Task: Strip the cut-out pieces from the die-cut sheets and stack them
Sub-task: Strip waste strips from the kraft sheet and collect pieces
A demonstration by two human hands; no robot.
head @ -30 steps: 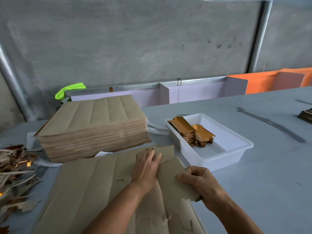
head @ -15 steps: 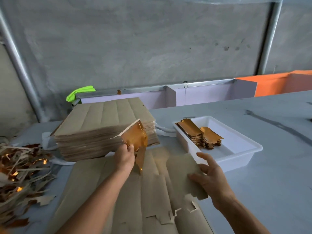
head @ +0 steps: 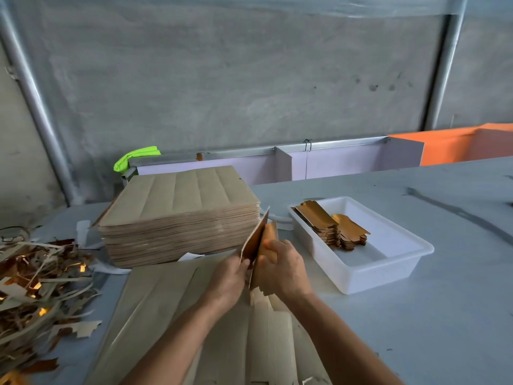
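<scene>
Two gold-faced brown card cut-outs (head: 256, 240) held upright, left hand (head: 229, 276) and right hand (head: 280, 266) each gripping one | step: squaring pair | next: stack into white plastic tray (head: 388, 270) right of hands

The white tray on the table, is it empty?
No, the white tray holds two stacks of gold cut-out pieces at its far left end.

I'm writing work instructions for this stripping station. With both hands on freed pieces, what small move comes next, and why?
Probably square the two gold-faced cut-out pieces together, then carry them right to the white tray. The left hand and right hand each hold one upright above the die-cut sheet, and the tray already holds stacked pieces.
</scene>
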